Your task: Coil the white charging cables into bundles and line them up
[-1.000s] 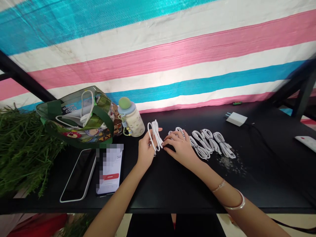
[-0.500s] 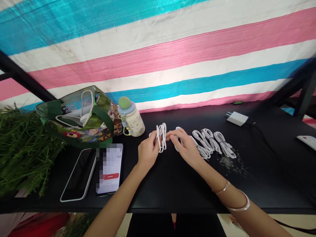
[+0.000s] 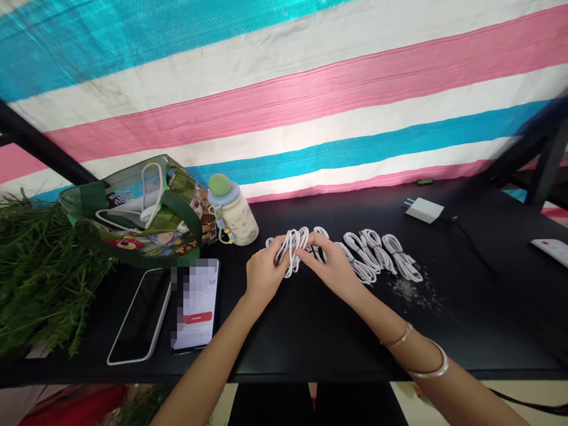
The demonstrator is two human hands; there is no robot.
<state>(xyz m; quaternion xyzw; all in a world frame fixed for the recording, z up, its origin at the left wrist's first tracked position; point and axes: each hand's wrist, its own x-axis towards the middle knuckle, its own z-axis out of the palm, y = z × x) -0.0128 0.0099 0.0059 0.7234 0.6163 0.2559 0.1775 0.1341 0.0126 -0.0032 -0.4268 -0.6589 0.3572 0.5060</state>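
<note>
Head view. Pinching coiled white charging cable (image 3: 293, 249) with left hand (image 3: 262, 277) and right hand (image 3: 336, 270), beside row of white cable bundles (image 3: 377, 255). Judged step: laying coil down; calls for keeping loops together.

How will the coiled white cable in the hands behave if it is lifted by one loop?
Probably floppy: the coiled white cable bends in loose loops between the left hand and the right hand. It seems light, as a light pinch holds it. No tie shows, so the loops may fall open.

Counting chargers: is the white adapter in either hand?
No, the white adapter lies on the table; left hand and right hand hold a cable coil.
</note>
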